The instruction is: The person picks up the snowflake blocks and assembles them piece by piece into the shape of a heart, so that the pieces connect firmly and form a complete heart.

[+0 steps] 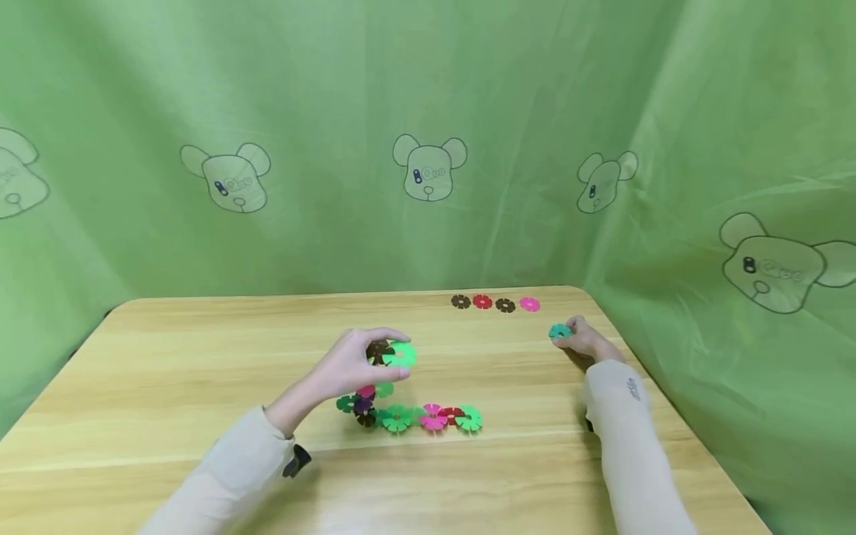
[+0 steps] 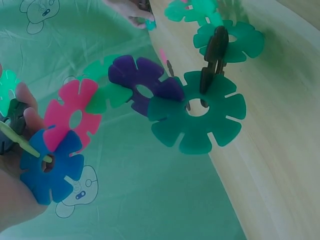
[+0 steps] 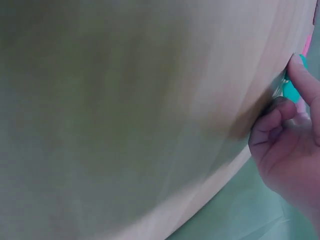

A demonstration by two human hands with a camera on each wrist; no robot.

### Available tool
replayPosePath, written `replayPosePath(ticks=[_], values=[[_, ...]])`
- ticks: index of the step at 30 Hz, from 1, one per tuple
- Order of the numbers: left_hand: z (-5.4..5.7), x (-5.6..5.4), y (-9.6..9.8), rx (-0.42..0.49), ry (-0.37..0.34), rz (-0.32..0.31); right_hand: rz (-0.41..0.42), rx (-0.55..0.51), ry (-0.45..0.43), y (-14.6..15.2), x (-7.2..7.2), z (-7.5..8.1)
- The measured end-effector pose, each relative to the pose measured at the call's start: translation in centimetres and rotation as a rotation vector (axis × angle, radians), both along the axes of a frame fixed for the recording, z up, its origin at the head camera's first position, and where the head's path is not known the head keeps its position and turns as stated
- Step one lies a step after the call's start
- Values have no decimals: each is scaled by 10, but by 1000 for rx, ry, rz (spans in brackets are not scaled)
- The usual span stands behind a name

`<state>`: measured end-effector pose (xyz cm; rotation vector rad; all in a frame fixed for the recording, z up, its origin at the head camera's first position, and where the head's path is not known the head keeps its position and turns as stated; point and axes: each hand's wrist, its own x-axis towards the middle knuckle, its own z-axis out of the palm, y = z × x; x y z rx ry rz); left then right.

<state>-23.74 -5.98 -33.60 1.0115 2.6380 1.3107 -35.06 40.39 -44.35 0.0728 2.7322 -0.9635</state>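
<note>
My left hand (image 1: 337, 369) grips the upper end of a chain of slotted, flower-shaped interlocking discs, its thumb and fingers around a bright green disc (image 1: 403, 355) and a brown one. Below it the chain bends to the right, through a pink disc (image 1: 433, 417) to a green end disc (image 1: 469, 419). Blue (image 2: 65, 182), purple (image 2: 127, 75) and dark green (image 2: 220, 127) discs interlock by their slots in the left wrist view. Far to the right, my right hand (image 1: 587, 343) pinches a single teal disc (image 1: 556, 328) at the tabletop; fingers partly cover it in the right wrist view.
Near the back edge of the wooden table (image 1: 200, 349) lies a row of loose discs: brown (image 1: 455, 302), red (image 1: 478, 302), another brown (image 1: 500, 305) and pink (image 1: 530, 300). A green curtain (image 1: 321, 245) with bear outlines hangs behind and at the right side.
</note>
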Motion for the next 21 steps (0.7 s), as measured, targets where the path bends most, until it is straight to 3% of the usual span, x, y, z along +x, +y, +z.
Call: replayPosePath(ticks=[6, 12, 17, 21], values=[[2, -1, -1, -24, 18, -26, 119, -29, 86, -23, 12, 21], [1, 1, -4, -5, 19, -33, 293, -53, 206, -78, 31, 62], [0, 1, -7, 9, 13, -20, 401, -169, 337, -131, 57, 92], [0, 2, -8, 13, 10, 0, 428, -315, 355, -169, 80, 105]])
